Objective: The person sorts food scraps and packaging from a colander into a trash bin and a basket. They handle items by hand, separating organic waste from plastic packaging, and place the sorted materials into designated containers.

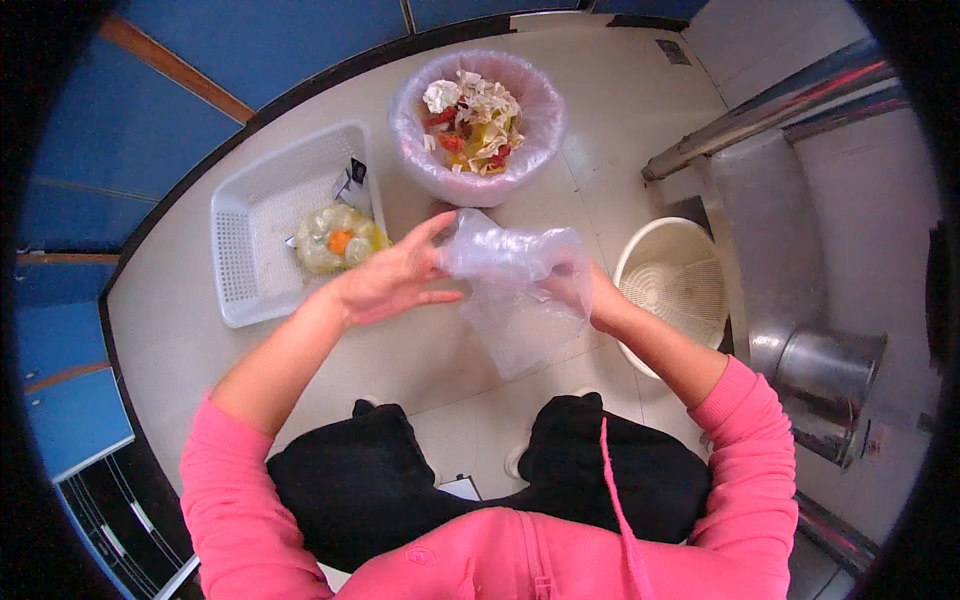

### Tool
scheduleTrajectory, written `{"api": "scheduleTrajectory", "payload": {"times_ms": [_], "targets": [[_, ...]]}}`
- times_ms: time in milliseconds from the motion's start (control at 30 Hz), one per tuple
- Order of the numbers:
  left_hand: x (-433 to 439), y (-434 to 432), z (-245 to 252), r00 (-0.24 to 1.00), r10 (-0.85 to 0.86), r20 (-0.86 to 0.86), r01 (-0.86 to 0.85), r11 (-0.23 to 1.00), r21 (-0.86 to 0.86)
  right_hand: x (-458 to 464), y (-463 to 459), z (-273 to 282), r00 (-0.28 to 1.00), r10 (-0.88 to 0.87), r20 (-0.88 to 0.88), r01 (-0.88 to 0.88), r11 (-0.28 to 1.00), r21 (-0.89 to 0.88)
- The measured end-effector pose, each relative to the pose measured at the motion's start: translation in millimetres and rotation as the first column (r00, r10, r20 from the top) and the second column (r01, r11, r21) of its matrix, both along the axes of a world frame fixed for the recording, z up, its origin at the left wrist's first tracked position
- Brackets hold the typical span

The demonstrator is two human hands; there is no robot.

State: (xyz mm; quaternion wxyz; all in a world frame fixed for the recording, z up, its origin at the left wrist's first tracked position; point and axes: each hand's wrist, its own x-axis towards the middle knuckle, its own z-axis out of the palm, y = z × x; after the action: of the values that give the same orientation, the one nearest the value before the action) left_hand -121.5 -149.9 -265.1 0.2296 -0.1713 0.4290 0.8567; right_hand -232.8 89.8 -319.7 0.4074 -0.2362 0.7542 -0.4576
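Held up over the floor is a thin translucent plastic bag [517,307], bunched along its upper part and hanging loose below. My right hand [571,283] has hold of it at the right side, and the film partly covers the fingers. My left hand [397,274] is at the bag's left edge, fingers spread, some fingertips touching or behind the film. Just beyond the bag stands a round bin [480,191] lined with a pinkish plastic bag, containing crumpled whitish scraps [487,105] and red and yellow waste.
At the left, a white plastic basket [251,225] holds a clear bag of food [330,244] with something orange, plus a small packet [352,187]. To the right stands a cream round basket [667,281]. A metal pot [825,382] and metal rails [757,120] lie farther right; blue cabinets [300,45] line the back.
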Motion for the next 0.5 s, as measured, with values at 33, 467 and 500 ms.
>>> {"api": "scheduleTrajectory", "payload": {"times_ms": [33,467,500], "targets": [[8,4,0,0.999,-0.016,-0.041,0.016,1.000,-0.012,0,0,0,0.990,-0.089,0.107,0.086,0.996,0.034],[0,40,-39,0.898,0.427,-0.105,-0.431,0.809,-0.399,15,-36,53,0.997,-0.078,-0.007,0.079,0.983,0.165],[-1,35,-37,0.870,0.493,-0.033,-0.483,0.834,-0.266,3,-35,45,0.992,-0.123,0.028,0.112,0.964,0.241]]}}
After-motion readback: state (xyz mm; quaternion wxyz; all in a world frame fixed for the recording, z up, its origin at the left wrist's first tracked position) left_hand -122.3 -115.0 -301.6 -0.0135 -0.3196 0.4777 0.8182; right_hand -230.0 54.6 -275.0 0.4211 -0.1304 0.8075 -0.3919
